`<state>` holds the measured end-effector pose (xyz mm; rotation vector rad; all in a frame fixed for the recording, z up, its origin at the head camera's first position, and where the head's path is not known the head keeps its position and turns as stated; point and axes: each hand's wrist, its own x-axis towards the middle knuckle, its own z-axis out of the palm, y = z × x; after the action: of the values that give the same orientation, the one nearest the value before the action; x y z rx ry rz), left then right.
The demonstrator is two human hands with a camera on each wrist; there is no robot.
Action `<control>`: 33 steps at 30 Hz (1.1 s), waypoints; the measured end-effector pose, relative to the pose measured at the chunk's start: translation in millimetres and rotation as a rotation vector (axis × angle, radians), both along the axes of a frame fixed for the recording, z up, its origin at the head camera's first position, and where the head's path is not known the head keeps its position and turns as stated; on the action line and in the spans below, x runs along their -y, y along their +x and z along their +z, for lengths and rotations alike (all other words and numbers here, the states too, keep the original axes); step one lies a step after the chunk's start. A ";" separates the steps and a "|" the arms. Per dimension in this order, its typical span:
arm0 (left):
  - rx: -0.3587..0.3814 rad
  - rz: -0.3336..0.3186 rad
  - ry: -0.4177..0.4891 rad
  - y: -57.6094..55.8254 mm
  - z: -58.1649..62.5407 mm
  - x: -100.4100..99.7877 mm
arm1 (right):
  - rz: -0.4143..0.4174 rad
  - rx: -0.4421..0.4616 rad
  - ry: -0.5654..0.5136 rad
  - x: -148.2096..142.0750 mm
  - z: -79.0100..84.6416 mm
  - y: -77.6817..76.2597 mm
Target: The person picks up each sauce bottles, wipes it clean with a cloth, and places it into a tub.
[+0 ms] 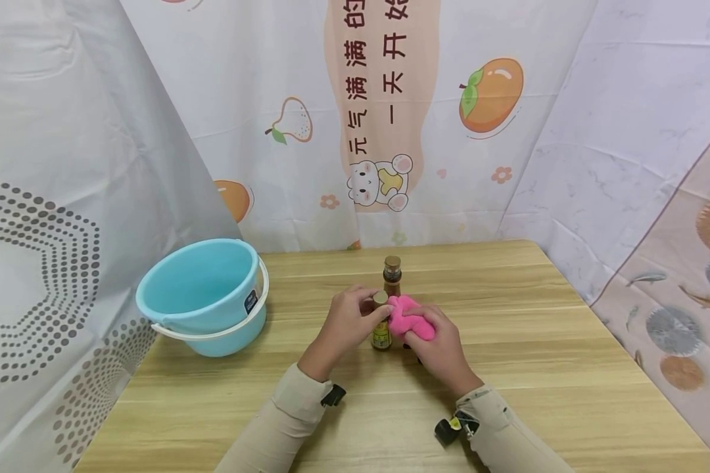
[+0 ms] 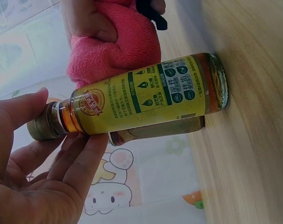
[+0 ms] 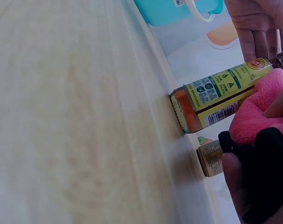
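Observation:
A glass bottle (image 2: 146, 100) with a yellow-green label and gold cap stands on the wooden table. My left hand (image 1: 352, 322) holds it around the neck, thumb on one side and fingers on the other in the left wrist view. In my right hand (image 1: 440, 345) is a bunched pink cloth (image 1: 407, 318), pressed close against the bottle's upper side. Something black (image 3: 265, 172) with a strap-like end shows by the right hand's fingers, below the cloth. Just behind stands a second, darker bottle (image 1: 392, 274) with a brown cap, its lower part hidden in the head view.
A light blue bucket (image 1: 213, 318) with a white handle stands at the table's left side. Behind the wooden table (image 1: 544, 341) hangs a printed curtain (image 1: 260, 59), with more sheets to the left and right.

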<state>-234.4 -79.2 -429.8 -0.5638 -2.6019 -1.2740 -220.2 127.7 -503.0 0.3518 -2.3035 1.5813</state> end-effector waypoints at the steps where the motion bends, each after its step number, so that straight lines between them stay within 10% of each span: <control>1: -0.003 0.004 -0.003 -0.1 -0.3 0.1 | 0.002 0.005 0.002 -0.2 -0.5 -0.3; 33: 0.128 -0.010 0.112 2.8 2.2 -0.8 | -0.056 0.152 0.241 -0.2 -1.1 1.6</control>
<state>-231.5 -78.4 -427.7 -0.4913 -2.6102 -1.4938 -218.6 127.9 -504.1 0.2272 -2.6045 1.3487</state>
